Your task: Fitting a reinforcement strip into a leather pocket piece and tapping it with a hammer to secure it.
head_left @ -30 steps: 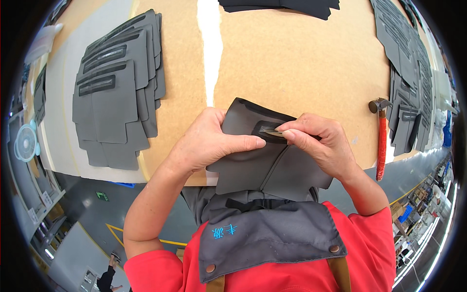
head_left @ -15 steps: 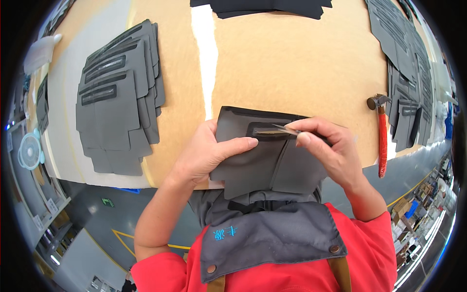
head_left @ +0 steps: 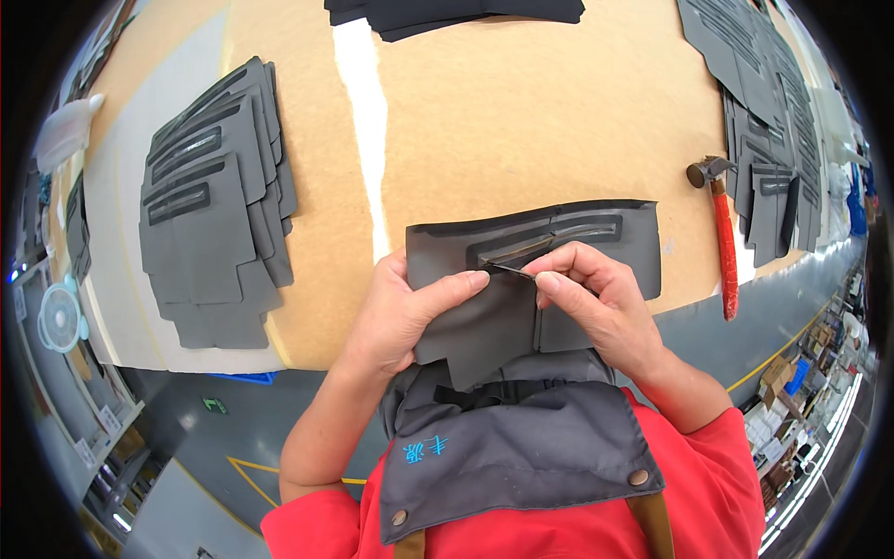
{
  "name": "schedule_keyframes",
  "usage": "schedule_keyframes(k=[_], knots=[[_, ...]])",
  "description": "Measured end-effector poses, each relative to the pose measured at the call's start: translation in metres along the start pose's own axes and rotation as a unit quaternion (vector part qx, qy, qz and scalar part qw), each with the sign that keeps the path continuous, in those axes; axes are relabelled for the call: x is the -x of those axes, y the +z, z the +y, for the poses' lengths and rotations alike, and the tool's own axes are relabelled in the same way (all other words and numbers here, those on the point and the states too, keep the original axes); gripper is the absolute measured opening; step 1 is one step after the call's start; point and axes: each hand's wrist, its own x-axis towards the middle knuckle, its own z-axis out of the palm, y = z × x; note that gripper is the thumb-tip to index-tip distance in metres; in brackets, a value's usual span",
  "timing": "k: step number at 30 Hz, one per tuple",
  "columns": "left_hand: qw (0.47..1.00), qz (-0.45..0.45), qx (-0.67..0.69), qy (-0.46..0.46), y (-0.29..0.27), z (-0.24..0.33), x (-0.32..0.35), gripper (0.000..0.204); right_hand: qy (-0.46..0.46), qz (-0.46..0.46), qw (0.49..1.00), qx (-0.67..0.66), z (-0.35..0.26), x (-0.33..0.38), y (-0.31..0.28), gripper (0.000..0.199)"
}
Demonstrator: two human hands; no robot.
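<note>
A dark grey flat panel with a stepped lower edge lies at the near edge of the table, partly overhanging it. My left hand grips its left side, thumb on top beside a black-framed slot and the other fingers hidden. My right hand is closed in a pinch around slim dark tweezers, whose tip points left at the slot's left end, close to my left thumb. A narrow pale brown strip shows along the slot. Whether the tweezers touch it I cannot tell.
A stack of similar grey panels lies on the left, with more panels at the far right. A red-handled hammer rests right of my work. Black sheets sit at the back. A small light-blue fan stands far left.
The panel's right part now lies spread out to the right, more of it visible. My right hand has moved slightly left and down, and the tweezers now point at the slot's left end.
</note>
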Motion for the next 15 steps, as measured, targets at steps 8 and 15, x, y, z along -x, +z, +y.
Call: schedule_keyframes(k=[8, 15], knots=[[0.995, 0.015, -0.082, 0.054, 0.0076, -0.0050, 0.0052, 0.029, 0.008, 0.000, 1.000, -0.011, -0.0030, -0.0002, 0.0019, 0.023], [0.997, 0.021, -0.049, 0.048, 0.0072, -0.0071, 0.0031, 0.030, 0.015, 0.012, 0.999, -0.029, -0.0001, 0.0038, 0.0000, 0.022]])
